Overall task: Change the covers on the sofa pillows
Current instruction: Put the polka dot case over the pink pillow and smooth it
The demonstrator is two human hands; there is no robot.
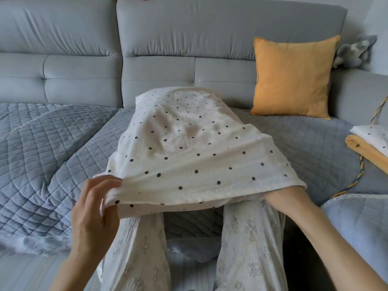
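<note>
R hand was hidden inside the dotted cover; pillow underneath unseen, prob. there. Folded covers were cut by right edge.

Left hand fingers curled; right forearm extended, hand hidden.

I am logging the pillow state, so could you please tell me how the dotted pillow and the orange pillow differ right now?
The dotted pillow is white with dark dots and lies flat on the seat; the orange pillow is plain and leans upright against the sofa backrest. The left hand grips the dotted pillow's open cover edge and the right forearm reaches inside; the orange pillow is untouched. Both sit on the quilted throw.
</note>
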